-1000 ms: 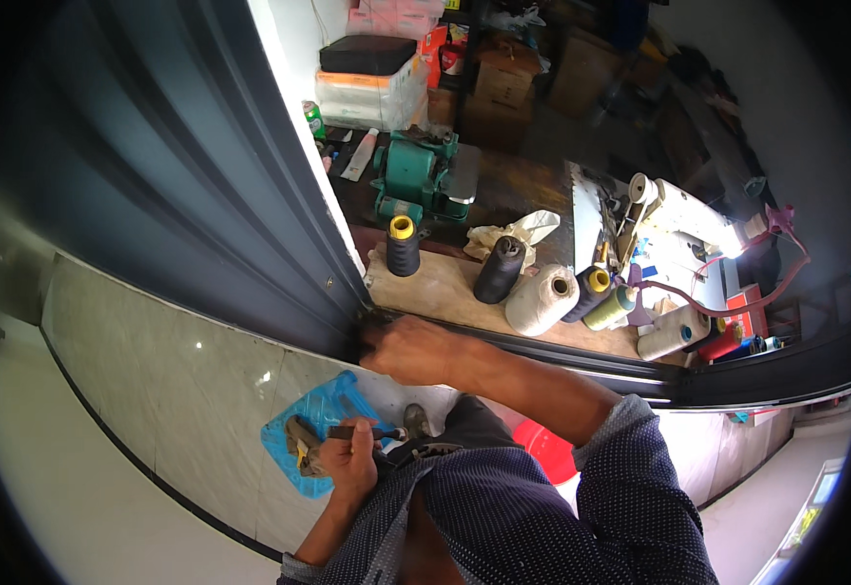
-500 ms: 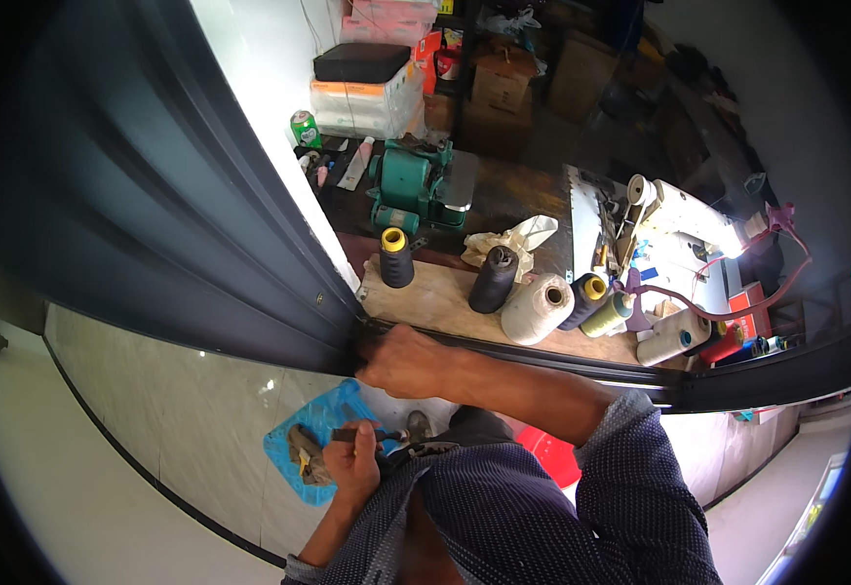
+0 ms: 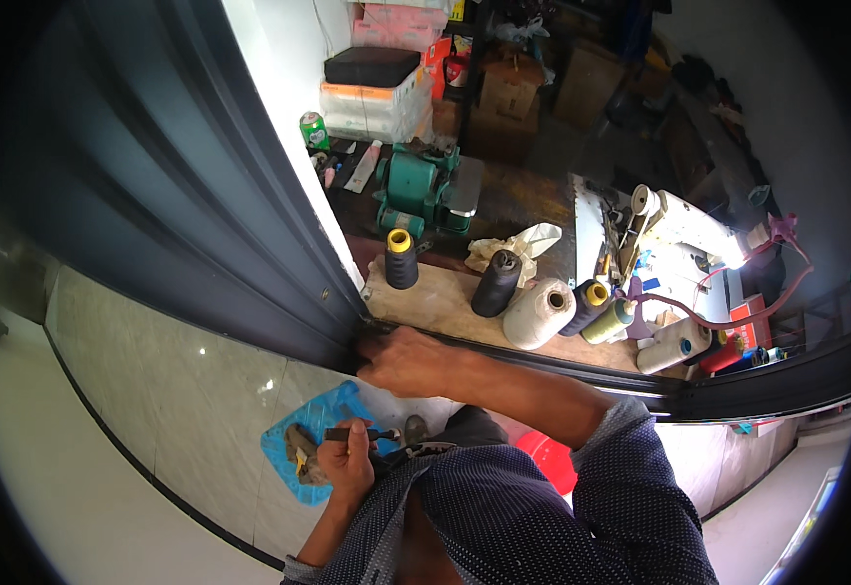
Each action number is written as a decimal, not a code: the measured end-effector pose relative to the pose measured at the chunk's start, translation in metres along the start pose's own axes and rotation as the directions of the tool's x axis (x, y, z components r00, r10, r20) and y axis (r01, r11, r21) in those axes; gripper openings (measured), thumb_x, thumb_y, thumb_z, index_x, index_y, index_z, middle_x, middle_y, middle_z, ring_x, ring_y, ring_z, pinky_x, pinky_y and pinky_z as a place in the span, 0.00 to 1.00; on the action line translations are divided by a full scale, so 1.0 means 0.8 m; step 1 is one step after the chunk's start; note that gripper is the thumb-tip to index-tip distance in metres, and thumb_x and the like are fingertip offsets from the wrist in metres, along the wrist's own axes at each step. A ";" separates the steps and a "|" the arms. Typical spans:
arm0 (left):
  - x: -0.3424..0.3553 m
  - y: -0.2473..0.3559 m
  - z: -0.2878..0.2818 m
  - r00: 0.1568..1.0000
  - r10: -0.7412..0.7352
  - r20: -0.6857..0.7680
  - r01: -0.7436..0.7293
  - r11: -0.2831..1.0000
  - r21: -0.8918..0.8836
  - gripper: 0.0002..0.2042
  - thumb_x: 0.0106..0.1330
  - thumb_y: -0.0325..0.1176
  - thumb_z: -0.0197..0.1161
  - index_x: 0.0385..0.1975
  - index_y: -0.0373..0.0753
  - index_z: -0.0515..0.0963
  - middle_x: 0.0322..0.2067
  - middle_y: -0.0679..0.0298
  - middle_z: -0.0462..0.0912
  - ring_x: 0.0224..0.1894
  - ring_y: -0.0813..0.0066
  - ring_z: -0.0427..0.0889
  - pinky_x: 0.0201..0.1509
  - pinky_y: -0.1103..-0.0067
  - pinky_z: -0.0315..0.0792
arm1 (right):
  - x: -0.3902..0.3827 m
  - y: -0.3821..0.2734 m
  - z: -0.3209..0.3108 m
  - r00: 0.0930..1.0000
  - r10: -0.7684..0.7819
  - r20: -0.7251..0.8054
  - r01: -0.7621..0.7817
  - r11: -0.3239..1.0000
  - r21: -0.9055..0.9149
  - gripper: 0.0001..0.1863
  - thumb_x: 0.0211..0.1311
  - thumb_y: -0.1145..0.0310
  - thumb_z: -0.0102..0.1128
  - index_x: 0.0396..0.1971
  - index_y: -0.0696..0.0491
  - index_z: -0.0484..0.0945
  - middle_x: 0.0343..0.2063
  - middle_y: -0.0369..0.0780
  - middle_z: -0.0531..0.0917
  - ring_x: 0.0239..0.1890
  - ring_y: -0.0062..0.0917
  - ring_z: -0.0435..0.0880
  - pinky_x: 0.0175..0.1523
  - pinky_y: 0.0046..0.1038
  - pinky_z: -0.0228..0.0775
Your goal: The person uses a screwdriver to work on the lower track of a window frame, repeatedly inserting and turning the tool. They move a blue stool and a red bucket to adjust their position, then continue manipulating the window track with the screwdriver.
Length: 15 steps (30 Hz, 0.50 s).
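My right hand (image 3: 408,361) rests on the lower corner of a dark metal door frame (image 3: 279,263), where the upright meets the bottom rail (image 3: 581,369). Its fingers curl against the joint, and anything small inside them is hidden. My left hand (image 3: 346,463) is lower down, close to my body, closed around a small dark hand tool (image 3: 352,434). Just below it a blue bag (image 3: 294,450) lies on the pale tiled floor with tools on it.
Beyond the rail, several thread cones (image 3: 401,258) stand on a wooden board (image 3: 445,302). A green machine (image 3: 425,185), stacked boxes (image 3: 372,93) and a sewing machine (image 3: 684,229) lie farther back. A red object (image 3: 542,458) sits by my body.
The view has shifted slightly. Both hands stay where they were, the right at the frame's corner and the left over the blue bag.
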<state>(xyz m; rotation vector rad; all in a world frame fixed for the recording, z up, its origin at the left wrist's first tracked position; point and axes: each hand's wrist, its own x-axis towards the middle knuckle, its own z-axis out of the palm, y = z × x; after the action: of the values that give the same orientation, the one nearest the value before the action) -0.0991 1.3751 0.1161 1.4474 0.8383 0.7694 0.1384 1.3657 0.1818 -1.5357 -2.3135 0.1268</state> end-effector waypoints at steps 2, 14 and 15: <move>0.001 0.003 0.001 1.000 0.002 0.007 -0.003 1.000 0.024 0.14 0.75 0.36 0.58 0.32 0.30 0.81 0.28 0.62 0.84 0.24 0.81 0.77 0.28 0.81 0.70 | 0.002 -0.002 0.002 1.000 0.012 0.014 -0.012 1.000 -0.002 0.04 0.46 0.74 0.61 0.24 0.58 0.79 0.28 0.46 0.80 0.35 0.38 0.84 0.34 0.37 0.79; 0.001 -0.005 0.008 1.000 0.012 -0.007 -0.012 1.000 -0.009 0.15 0.75 0.37 0.58 0.31 0.31 0.80 0.27 0.63 0.84 0.23 0.81 0.77 0.28 0.82 0.69 | 0.000 -0.001 0.001 1.000 -0.009 -0.015 0.009 1.000 -0.012 0.05 0.46 0.74 0.61 0.23 0.59 0.77 0.31 0.47 0.80 0.38 0.38 0.84 0.35 0.37 0.79; 0.001 -0.005 0.007 1.000 0.009 -0.008 -0.009 1.000 -0.012 0.15 0.75 0.37 0.58 0.31 0.31 0.80 0.27 0.63 0.84 0.23 0.81 0.77 0.28 0.82 0.69 | -0.001 -0.002 0.002 1.000 -0.006 -0.021 0.005 1.000 -0.017 0.05 0.46 0.74 0.61 0.23 0.59 0.78 0.31 0.47 0.81 0.39 0.38 0.84 0.35 0.37 0.79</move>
<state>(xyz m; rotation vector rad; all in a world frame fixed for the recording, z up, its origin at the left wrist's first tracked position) -0.0939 1.3725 0.1114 1.4393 0.8320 0.7864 0.1369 1.3648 0.1804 -1.5314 -2.3084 0.0896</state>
